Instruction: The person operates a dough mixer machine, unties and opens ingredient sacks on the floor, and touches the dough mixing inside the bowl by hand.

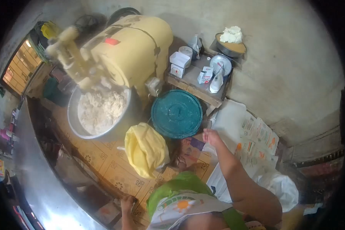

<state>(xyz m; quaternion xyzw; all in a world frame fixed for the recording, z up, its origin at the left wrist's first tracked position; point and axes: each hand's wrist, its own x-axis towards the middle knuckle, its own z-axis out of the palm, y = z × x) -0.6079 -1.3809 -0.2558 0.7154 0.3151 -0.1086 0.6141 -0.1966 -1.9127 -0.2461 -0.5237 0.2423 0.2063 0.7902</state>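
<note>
My right hand (211, 137) is out in front, just right of the teal round lid (176, 114). Its fingers are curled in, and nothing shows between them. My left hand (128, 202) is low beside the metal counter; its fingers are too unclear to read. A large metal bowl (73, 120) holds pale, lumpy dough (103, 105) under the beige mixer (132, 48), whose head is blurred. Between the bowl and my body stands a yellow sack (145, 149), its top loosely gathered.
A curved metal counter (46, 172) runs along the left. The wooden table (193, 74) at the back holds a small scale (178, 70), packets and containers. Printed sacks (257, 134) lie on the right. A pan with something white (231, 35) stands by the wall.
</note>
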